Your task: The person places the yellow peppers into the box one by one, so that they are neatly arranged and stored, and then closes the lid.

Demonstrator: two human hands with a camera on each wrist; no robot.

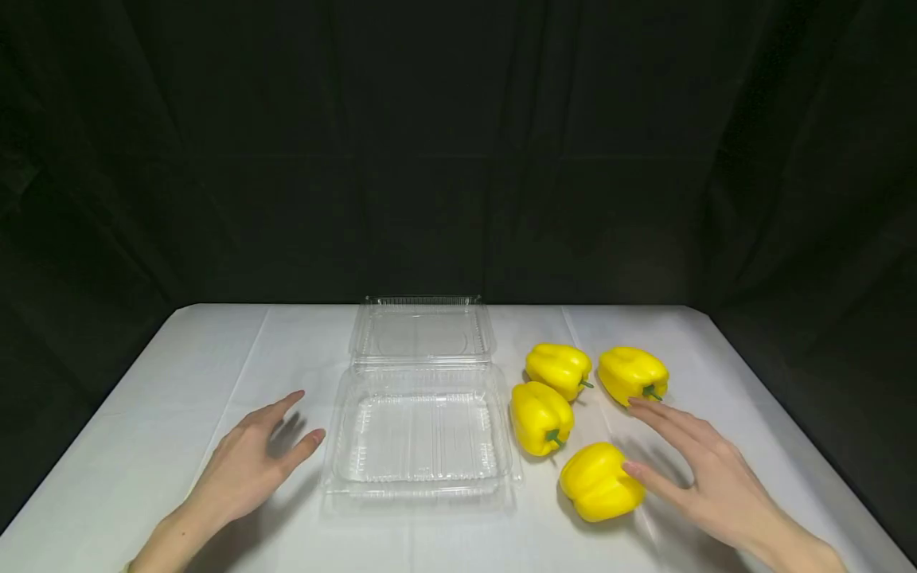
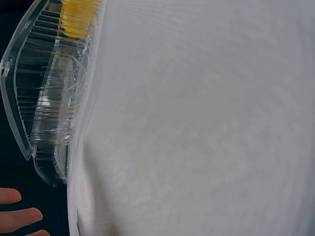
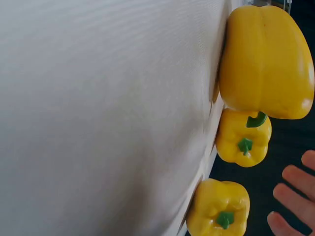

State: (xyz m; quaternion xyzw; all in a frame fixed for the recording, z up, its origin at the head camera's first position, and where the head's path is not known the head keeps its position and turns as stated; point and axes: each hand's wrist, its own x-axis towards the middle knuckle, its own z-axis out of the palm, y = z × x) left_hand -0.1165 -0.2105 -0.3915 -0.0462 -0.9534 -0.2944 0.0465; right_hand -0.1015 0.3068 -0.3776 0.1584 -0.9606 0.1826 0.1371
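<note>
Left hand (image 1: 243, 461) and right hand (image 1: 716, 481) apart, empty, fingers extended. Left at nine o'clock of clear clamshell base (image 1: 423, 484); four yellow bell peppers (image 1: 542, 419) at three. Right at nearest pepper's (image 1: 600, 484) three o'clock; thumb contact unclear. Wrist views crop hands to fingers.

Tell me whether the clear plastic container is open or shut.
Open: its lid is folded back beyond the base, whose inside shows uncovered in the head view.

Bright tabletop (image 1: 179, 382), soft shadows, dim backdrop (image 1: 430, 159)
</note>
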